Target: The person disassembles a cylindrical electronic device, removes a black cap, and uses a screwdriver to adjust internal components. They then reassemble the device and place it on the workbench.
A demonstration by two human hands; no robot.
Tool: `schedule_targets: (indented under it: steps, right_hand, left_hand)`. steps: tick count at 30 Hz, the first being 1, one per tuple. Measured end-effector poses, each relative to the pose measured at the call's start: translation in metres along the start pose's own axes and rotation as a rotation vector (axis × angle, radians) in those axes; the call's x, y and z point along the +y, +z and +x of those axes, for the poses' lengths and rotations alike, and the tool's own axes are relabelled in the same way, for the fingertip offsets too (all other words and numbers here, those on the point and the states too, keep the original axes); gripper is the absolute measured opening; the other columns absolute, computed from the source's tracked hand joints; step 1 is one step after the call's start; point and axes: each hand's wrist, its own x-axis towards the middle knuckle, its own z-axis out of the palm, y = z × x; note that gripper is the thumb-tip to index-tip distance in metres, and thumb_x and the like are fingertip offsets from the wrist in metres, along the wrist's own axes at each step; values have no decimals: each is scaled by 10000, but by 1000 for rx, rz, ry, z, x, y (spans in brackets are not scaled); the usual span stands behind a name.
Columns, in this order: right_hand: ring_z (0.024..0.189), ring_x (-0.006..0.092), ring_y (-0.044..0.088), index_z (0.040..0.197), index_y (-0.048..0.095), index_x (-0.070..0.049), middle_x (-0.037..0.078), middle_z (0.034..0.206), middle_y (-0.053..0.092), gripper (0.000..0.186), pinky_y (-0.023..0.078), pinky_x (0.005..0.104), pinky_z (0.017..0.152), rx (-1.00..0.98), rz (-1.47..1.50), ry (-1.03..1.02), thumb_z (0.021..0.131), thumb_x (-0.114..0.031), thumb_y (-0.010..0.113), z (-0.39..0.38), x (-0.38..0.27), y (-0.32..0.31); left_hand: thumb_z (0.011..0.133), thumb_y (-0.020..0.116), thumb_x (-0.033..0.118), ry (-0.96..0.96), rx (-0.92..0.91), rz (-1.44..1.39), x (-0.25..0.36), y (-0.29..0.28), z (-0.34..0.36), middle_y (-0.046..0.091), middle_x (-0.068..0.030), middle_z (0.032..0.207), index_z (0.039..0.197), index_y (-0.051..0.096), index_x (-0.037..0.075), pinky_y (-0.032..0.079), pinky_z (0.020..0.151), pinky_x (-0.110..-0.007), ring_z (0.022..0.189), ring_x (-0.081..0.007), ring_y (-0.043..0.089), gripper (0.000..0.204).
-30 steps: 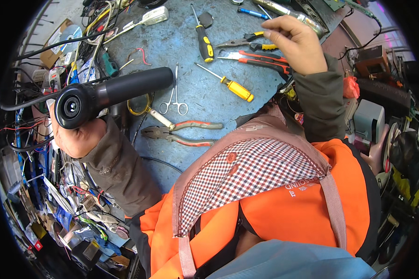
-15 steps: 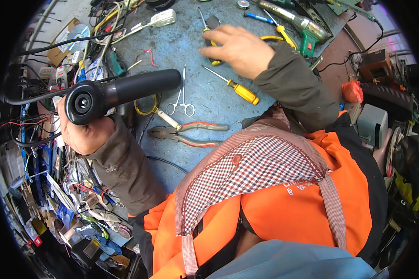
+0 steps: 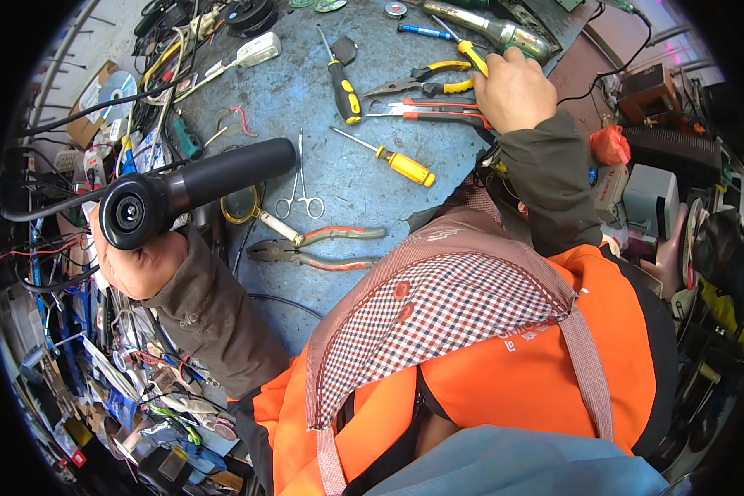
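My left hand (image 3: 140, 266) is wrapped round a black tubular device (image 3: 227, 174) with a round end, possibly a hair dryer, held above the bench's left side. At the far right, my right hand (image 3: 517, 91) has its fingers curled at the handle end of a yellow screwdriver (image 3: 473, 58). It also covers the green handle of a heat gun (image 3: 521, 40). Just left of it lie yellow-black pliers (image 3: 426, 78) and a red-and-black cutting tool (image 3: 438, 110). A black-yellow screwdriver (image 3: 342, 87) and a second yellow screwdriver (image 3: 407, 167) rest nearby.
Forceps (image 3: 301, 178), a magnifier (image 3: 241, 205) and large red-grey pliers (image 3: 314, 248) lie on the blue bench (image 3: 339, 285) close to me. A blue pen (image 3: 428, 31) is at the back. Tangled cables and parts crowd the left, a red bag (image 3: 610, 145) the right.
My right hand has moved right, off the black-yellow screwdriver and pliers, to the yellow screwdriver beside the heat gun. My left hand keeps its hold; the whole view has shifted slightly.
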Motion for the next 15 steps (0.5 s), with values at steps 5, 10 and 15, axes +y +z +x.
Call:
schedule_targets:
  steps: [5, 10, 15]
  right_hand:
    - [884, 374, 724, 885, 744, -10, 172, 978, 719, 269, 614, 490, 766, 0, 40, 143, 840, -276, 738, 8, -1, 7]
    - [905, 391, 709, 997, 688, -11, 208, 999, 714, 300, 587, 491, 764, 117, 242, 246, 851, -268, 739, 10, 2, 12]
    - [918, 184, 705, 1160, 687, 8, 107, 976, 703, 329, 563, 342, 773, 320, 1155, 174, 859, -67, 795, 25, -5, 4]
  left_hand:
    - [721, 725, -25, -2, -2, -9, 8, 2, 6, 733, -178, 878, 957, 746, -69, 570, 700, -364, 765, -294, 710, 241]
    - [716, 737, -26, 22, -2, 14, 1, 2, 4, 729, -179, 877, 970, 747, -62, 570, 699, -377, 770, -309, 709, 257]
    - [709, 756, -14, -184, -43, -90, 4, -6, -6, 739, -178, 910, 918, 756, -36, 587, 714, -398, 787, -324, 726, 209]
